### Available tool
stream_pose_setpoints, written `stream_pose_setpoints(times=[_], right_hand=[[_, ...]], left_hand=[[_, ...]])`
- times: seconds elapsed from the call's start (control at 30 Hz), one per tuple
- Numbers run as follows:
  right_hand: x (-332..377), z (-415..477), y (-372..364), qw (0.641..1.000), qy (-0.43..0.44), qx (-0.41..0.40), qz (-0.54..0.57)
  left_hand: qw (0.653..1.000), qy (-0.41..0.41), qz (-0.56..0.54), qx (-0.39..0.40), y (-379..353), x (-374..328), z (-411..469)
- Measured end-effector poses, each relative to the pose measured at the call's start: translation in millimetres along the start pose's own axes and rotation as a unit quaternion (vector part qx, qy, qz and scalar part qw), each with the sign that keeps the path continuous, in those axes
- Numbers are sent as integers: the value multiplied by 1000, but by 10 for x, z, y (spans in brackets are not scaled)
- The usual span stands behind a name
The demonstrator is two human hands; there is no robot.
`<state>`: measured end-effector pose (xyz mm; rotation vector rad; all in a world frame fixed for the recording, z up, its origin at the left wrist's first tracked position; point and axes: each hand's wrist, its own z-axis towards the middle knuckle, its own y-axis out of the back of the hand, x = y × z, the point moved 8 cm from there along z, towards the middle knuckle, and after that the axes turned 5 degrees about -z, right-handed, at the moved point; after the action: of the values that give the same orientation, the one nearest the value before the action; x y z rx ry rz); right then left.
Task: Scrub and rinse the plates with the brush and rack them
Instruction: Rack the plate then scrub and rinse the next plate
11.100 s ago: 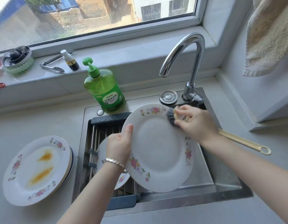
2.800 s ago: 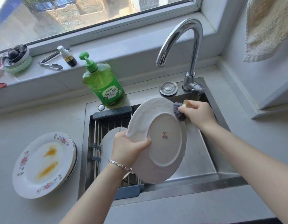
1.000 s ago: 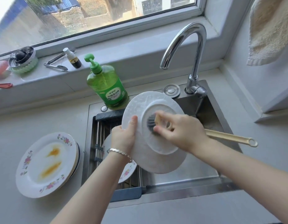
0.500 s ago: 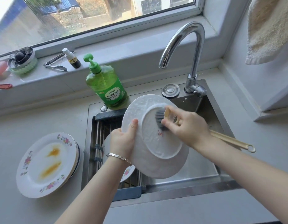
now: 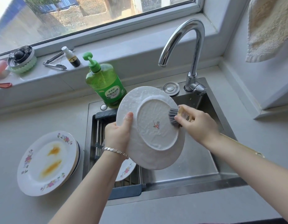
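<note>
Over the sink [image 5: 196, 160], the left hand [image 5: 118, 135] grips the upturned plate [image 5: 149, 151] by its rim, thumb on top. The right hand [image 5: 197, 123] clasps the brush [image 5: 174, 116], bristles apparently touching the plate's base.

A green pump bottle of dish soap [image 5: 106, 84] was stood at the back of the worktop [image 5: 35, 113], below the windowsill [image 5: 124, 50]. On the sill, metal tongs [image 5: 55, 65] were laid just beside a small dark bottle with a white top [image 5: 71, 57]. Farther left, a round metal item on a green ribbed base [image 5: 21, 60] was set. A beige towel [image 5: 269, 28] was hung at the upper right.
</note>
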<state>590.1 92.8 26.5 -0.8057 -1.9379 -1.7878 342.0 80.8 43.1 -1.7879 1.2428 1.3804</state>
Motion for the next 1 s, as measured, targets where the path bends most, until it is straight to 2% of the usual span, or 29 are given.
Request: stream_pose_setpoints(times=[0.13,0.23,0.27,0.43,0.57,0.6,0.7,0.73,0.83,0.87,0.97,1.0], right_hand=[[266,-364,-227,992,107,57,-30],[62,-240,-173,998,25,48,-9],[72,-231,-187,999,23,48,-10],[590,-472,-382,990,115,71,42],[546,-590,-466,984,166,66,-3],[470,-595,-486,985,157,74,-9],[221,-482,-470,995,56,78,22],[234,-496,-467,996,54,73,21],[501,-706,-532,984,156,84,-6],[500,-694,-509,985,150,89,2],[94,-259,-335,996,-12,65,56],[13,-169,-295,996,-35,56,55]], left_hand=[[1000,6,-3,-22,48,-13,5],[999,8,-11,-35,90,-9,38],[999,5,-9,-41,96,-10,41],[998,-19,28,-50,51,-64,-12],[995,-3,-6,-98,202,-93,30],[994,0,-11,-113,244,-106,34],[989,5,-9,-151,336,-123,26],[987,10,-16,-161,352,-122,20],[983,27,-32,-177,373,-121,27],[983,33,-29,-177,377,-126,23],[985,57,-33,-160,373,-80,31],[984,66,-40,-158,375,-51,32]])
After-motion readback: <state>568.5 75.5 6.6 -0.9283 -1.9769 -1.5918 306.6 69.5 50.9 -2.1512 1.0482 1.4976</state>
